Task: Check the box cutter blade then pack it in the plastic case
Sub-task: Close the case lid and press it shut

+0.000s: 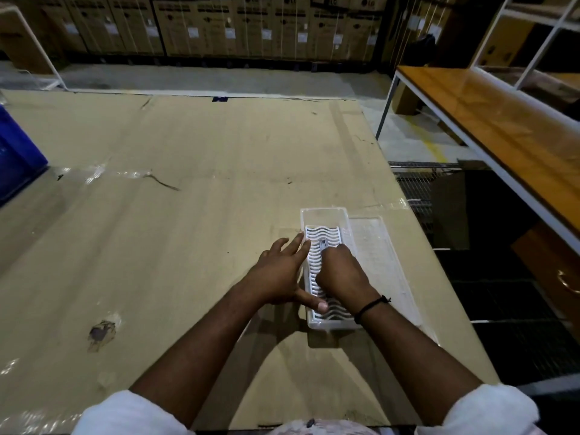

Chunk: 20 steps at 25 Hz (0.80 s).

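A clear plastic case [324, 216] with a white wavy grid insert lies on the cardboard-covered table, near its right edge. My right hand [342, 273] is closed over the case's middle, gripping the box cutter [323, 245], of which only a small dark and silver tip shows past my fingers. My left hand [284, 274] rests spread against the case's left wall, thumb on its near rim, fingertips touching the grid. The case's clear lid [381, 246] lies flat beside it on the right.
The table top is flattened cardboard [188, 183] with tape and a torn patch at front left. A blue crate [15, 155] stands at the left edge. A wooden bench [502, 127] and wire racks are to the right, stacked cartons along the back.
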Available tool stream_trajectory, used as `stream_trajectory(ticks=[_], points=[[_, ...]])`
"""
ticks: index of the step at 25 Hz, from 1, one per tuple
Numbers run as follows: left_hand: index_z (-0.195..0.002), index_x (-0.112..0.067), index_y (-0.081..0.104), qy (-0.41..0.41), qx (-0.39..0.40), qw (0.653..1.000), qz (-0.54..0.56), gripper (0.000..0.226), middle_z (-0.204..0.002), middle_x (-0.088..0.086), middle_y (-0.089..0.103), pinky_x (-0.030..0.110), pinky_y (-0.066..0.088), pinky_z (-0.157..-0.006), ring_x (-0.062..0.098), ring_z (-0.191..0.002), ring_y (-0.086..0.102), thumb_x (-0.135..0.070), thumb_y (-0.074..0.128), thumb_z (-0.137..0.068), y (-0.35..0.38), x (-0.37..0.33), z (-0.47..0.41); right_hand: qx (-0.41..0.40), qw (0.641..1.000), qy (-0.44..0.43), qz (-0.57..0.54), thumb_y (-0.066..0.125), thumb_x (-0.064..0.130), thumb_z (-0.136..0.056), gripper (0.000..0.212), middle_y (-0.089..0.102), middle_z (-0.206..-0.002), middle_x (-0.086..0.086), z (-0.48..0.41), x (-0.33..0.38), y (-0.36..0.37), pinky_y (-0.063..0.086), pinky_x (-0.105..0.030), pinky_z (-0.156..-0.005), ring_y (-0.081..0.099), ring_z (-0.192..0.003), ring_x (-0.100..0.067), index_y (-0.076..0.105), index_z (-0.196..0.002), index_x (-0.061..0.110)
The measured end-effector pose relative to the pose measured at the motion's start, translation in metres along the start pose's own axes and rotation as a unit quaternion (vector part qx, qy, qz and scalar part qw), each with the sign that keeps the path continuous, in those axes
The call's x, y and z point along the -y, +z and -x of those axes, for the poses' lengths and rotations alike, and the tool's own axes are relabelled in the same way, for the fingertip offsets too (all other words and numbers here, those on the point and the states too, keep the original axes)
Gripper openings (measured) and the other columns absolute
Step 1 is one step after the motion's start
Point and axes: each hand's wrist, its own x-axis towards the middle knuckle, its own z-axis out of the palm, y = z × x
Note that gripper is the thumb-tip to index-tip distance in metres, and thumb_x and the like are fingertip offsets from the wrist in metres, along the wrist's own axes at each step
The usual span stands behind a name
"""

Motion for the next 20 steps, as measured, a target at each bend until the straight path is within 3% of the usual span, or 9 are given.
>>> stream_trajectory(ticks=[2,4,8,11,13,16,20], points=[[-0.167,-0.031,0.005,0.005,-0.015,0.999,0.032,0.140,-0.177,-0.004,0.000,0.051,0.021,-0.126,0.028,-0.161,0.007,-0.084,0.076,-0.059,-0.001,0.001,0.000,-0.052,0.998,-0.022,-0.029,0.062,0.003,-0.084,0.027,0.068,-0.111,-0.016,0.001,-0.001,-0.012,0.057,-0.036,-0.084,0.069,-0.100,-0.034,0.072,-0.109,0.007],[-0.165,-0.033,0.019,0.018,-0.061,0.990,0.129,0.120,-0.174,-0.005,0.021,0.042,0.030,-0.122,0.025,-0.156,0.026,-0.077,0.077,-0.069,-0.003,-0.003,0.003,-0.110,0.992,-0.015,-0.057,0.061,0.002,-0.083,0.025,0.069,-0.107,-0.018,-0.002,-0.008,-0.026,0.058,-0.038,-0.083,0.069,-0.098,-0.035,0.074,-0.103,0.005],[-0.154,-0.025,0.046,-0.044,-0.132,0.948,0.288,0.072,-0.146,-0.005,0.060,0.026,0.048,-0.089,0.015,-0.113,0.067,-0.047,0.074,-0.092,-0.003,-0.013,0.003,-0.166,0.982,0.058,-0.072,0.063,0.007,-0.085,0.035,0.068,-0.118,-0.025,-0.012,-0.046,-0.045,0.054,-0.042,-0.090,0.065,-0.109,-0.041,0.071,-0.119,0.000],[-0.149,-0.018,0.052,-0.104,-0.137,0.923,0.344,0.058,-0.126,0.004,0.073,0.030,0.058,-0.077,0.017,-0.087,0.073,-0.032,0.071,-0.097,0.004,-0.011,-0.001,-0.092,0.982,0.162,-0.029,0.067,0.026,-0.090,0.050,0.055,-0.133,-0.023,-0.014,-0.074,-0.045,0.050,-0.047,-0.097,0.055,-0.122,-0.044,0.058,-0.135,0.006],[-0.144,-0.013,0.055,-0.130,-0.130,0.889,0.420,0.049,-0.107,0.005,0.072,0.031,0.064,-0.067,0.020,-0.075,0.075,-0.020,0.070,-0.098,0.008,-0.009,-0.004,-0.019,0.972,0.235,0.004,0.072,0.045,-0.088,0.066,0.045,-0.143,-0.023,-0.012,-0.087,-0.040,0.045,-0.052,-0.103,0.046,-0.130,-0.045,0.050,-0.138,0.008],[-0.134,-0.008,0.061,-0.142,-0.125,0.857,0.480,0.038,-0.092,0.006,0.071,0.029,0.065,-0.063,0.022,-0.073,0.076,-0.013,0.069,-0.098,0.009,-0.010,-0.005,0.018,0.963,0.267,0.012,0.079,0.057,-0.079,0.083,0.044,-0.142,-0.023,-0.009,-0.096,-0.032,0.044,-0.055,-0.105,0.045,-0.131,-0.044,0.049,-0.138,0.008],[-0.129,-0.007,0.062,-0.153,-0.122,0.831,0.521,0.032,-0.097,0.015,0.075,0.032,0.066,-0.065,0.023,-0.082,0.077,-0.012,0.069,-0.098,0.012,-0.010,-0.006,0.017,0.960,0.278,-0.014,0.088,0.054,-0.070,0.092,0.046,-0.139,-0.024,-0.013,-0.101,-0.032,0.048,-0.052,-0.102,0.052,-0.126,-0.043,0.049,-0.137,0.005]])
